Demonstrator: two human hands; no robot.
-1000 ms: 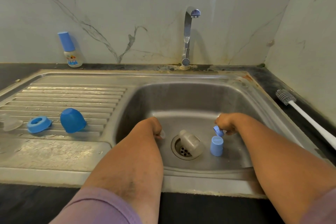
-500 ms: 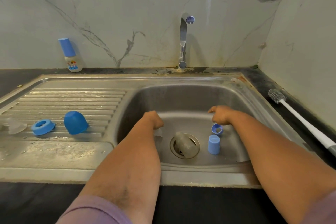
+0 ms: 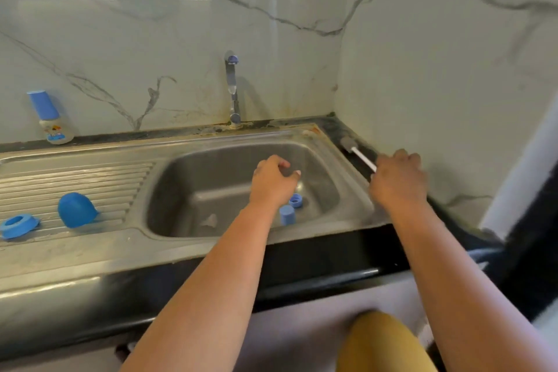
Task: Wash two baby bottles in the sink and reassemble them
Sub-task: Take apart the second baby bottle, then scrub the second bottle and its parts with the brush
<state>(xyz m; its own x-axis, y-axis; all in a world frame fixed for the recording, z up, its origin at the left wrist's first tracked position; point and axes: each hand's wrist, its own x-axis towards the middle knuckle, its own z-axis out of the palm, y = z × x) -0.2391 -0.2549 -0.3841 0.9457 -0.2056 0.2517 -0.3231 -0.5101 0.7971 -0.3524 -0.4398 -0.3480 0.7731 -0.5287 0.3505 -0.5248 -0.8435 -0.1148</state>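
My right hand [image 3: 397,180] has left the sink [image 3: 347,190] and now curls its fingers around the bottle brush [image 3: 357,155] handle on the bench. My left hand [image 3: 273,181] hovers loosely curled over the basin, where the blue cap [image 3: 287,215] and ring [image 3: 296,200] sit; scrubbing comes next, I judge.

Blue cap [image 3: 287,215] upright, ring [image 3: 296,200] beside, sink [image 3: 347,190] btm

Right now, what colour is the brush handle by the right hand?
White, seen in the head view: the brush handle on the dark counter.
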